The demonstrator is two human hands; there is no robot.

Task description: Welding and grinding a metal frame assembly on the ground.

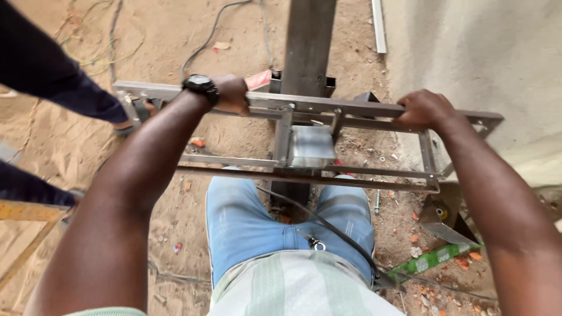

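A long rectangular steel frame (363,109) of welded angle bars lies level in front of me, across an upright steel post (307,41). My left hand (231,93), with a black watch on the wrist, is closed over the frame's far rail near its left part. My right hand (422,108) grips the same far rail towards the right end. A small shiny metal plate (312,146) hangs in the middle of the frame. Another person's hand in a dark blue sleeve (88,96) holds the frame's left end.
Sandy ground with small rubble and cables (205,41) lies below. A concrete wall (480,52) stands to the right. A yellow wooden piece (26,212) is at the left edge, and a green strip (436,259) and metal offcuts lie by my right leg.
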